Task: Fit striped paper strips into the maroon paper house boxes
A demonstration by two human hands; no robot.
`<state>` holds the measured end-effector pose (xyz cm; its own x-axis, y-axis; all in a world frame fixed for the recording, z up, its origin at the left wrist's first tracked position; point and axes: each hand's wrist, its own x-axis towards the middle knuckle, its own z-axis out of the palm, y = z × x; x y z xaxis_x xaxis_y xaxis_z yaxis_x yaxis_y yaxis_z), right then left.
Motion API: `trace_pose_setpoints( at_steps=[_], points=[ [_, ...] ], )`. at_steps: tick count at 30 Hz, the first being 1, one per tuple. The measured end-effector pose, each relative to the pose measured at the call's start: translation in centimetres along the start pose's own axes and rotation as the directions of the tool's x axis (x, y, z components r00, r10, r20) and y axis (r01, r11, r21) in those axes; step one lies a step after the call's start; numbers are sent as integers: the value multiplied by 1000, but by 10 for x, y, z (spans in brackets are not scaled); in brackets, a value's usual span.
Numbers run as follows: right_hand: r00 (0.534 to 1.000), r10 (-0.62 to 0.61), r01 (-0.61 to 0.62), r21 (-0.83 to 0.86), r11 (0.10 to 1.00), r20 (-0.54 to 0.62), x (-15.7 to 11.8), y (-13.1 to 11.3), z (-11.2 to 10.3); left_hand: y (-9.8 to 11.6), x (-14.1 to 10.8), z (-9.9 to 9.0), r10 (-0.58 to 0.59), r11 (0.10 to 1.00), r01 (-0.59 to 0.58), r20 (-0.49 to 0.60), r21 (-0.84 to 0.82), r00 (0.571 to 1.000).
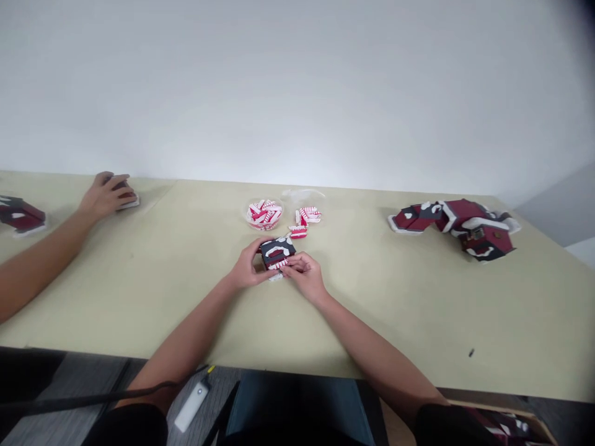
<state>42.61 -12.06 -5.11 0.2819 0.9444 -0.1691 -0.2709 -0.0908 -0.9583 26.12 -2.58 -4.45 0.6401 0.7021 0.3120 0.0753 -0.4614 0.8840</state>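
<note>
okay, from my feed my left hand (246,266) is curled around the left side of a small dark foam block (277,251) with white trim, and my right hand (300,275) pinches its near edge, fingers closed against the red-and-white strips there. the block sits between both hands, on or barely over the tabletop (395,322), i cannot tell which. just beyond it stands a clear bowl (264,215) of red-and-white foam pieces, with loose pieces (307,217) beside it. further right lies a jointed maroon foam model (453,226). well off to the left, a co-worker's hand (106,195) rests on a small maroon piece (126,199), near another maroon model (21,214).
</note>
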Motion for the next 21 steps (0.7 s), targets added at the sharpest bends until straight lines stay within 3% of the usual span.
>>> trace_pose_setpoints(
  at_steps=[11, 21],
  points=[
    [996, -30, 25, -54, 998, -78, -5, -2, 0, -5, -1, 4, 15, 1000, -16, -18, -27, 1000],
    [982, 21, -52, -159, 986, -190, -16, -17, 10, -11, -7, 7, 74, 997, -75, -40, -27, 996]
  ],
)
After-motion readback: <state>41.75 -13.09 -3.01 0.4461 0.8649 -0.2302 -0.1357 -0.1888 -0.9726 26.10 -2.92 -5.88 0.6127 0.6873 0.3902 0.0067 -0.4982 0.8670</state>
